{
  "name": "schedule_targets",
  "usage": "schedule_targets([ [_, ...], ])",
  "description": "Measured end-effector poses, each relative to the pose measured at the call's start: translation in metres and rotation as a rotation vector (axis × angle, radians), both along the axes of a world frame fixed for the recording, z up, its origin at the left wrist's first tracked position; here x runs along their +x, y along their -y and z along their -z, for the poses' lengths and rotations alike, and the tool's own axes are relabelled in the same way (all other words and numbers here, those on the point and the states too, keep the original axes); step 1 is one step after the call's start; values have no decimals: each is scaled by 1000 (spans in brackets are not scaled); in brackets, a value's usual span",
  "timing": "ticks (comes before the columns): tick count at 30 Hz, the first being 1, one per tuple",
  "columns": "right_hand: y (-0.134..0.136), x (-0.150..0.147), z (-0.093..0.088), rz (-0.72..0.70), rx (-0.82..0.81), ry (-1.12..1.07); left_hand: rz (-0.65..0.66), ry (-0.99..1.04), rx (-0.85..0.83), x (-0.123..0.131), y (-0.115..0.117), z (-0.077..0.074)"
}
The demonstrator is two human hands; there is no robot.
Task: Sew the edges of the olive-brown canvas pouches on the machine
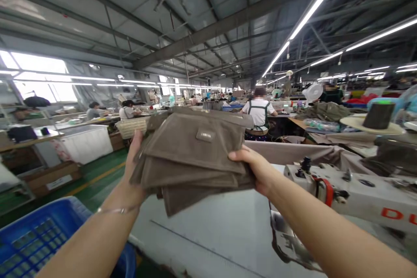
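I hold up a stack of brown fabric pieces in front of me, above the white work table. The top piece carries a small pale label near its upper edge. My left hand grips the stack's left side, fingers hidden behind the cloth and the thumb along its edge. My right hand grips the right side with the thumb on top. A thin bracelet sits on my left wrist.
A white sewing machine stands at the right. A blue plastic crate sits at lower left. Brown cloth drapes over a table behind. Other workers sit at benches farther back; a green floor aisle runs left.
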State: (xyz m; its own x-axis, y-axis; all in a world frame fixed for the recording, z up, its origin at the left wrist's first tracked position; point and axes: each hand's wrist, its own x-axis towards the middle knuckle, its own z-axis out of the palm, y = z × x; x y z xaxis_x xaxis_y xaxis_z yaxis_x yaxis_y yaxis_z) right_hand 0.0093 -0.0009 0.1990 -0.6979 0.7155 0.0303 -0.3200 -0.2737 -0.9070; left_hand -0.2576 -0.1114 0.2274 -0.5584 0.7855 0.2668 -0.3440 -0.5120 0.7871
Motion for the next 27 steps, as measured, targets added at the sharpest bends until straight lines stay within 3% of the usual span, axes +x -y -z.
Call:
schedule_targets([
  [2,-36,-35,-12,0,-17,-5,-84,-89,-54,-15,-27,-13],
  [4,-64,-63,0,-5,-40,16,-147,-114,-94,-25,-44,-2],
  [6,-83,-83,30,-8,-69,53,-227,-118,-170,-30,-51,35],
  [10,-102,-102,101,38,-127,144,-370,-154,-377,-33,-47,138],
  [12,-107,-104,124,65,-140,162,-446,-234,-418,-32,-42,172],
  [13,-109,-104,131,77,-139,164,-487,-285,-421,-30,-39,180],
  [16,-114,-106,136,102,-107,163,-611,-518,-358,-24,-39,175],
  [20,-117,-109,129,205,-12,177,-725,-1316,-199,-9,-58,139],
  [23,-106,-93,128,380,86,227,-601,-1733,-193,-1,-84,121],
  [25,-85,-67,134,471,160,257,-470,-1841,-231,-4,-101,115],
  [27,-54,-29,148,473,238,265,-373,-1862,-253,-12,-114,111],
])
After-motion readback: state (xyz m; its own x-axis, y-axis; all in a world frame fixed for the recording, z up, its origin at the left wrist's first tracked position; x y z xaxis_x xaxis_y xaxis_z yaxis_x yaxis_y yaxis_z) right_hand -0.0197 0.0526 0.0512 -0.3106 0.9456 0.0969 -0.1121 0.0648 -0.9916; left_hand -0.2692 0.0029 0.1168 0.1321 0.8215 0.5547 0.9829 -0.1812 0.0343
